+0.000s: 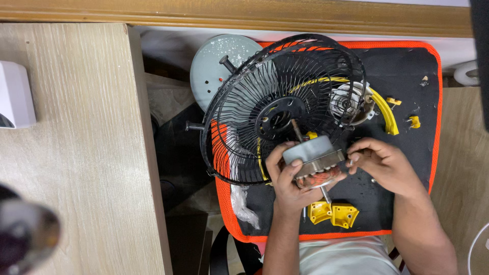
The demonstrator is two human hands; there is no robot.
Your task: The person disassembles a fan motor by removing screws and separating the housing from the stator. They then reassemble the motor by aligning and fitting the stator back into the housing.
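My left hand (287, 181) grips a round grey fan motor (311, 159) with copper windings showing at its underside and a shaft sticking out at both ends. My right hand (383, 163) pinches a small metal part, maybe a screw, against the motor's right rim. Just above the motor lies a black wire fan guard (277, 104) tilted on its side, with a yellow curved plastic piece (385, 113) and a white-grey motor housing (351, 102) behind it. All of this rests on a black mat with an orange border (407, 66).
A yellow plastic bracket (333, 213) lies on the mat below my hands, and small yellow clips (413, 121) lie at the right. A grey round base plate (216, 69) sits behind the guard. A wooden tabletop (71, 153) spans the left, with a white box (15, 94) on it.
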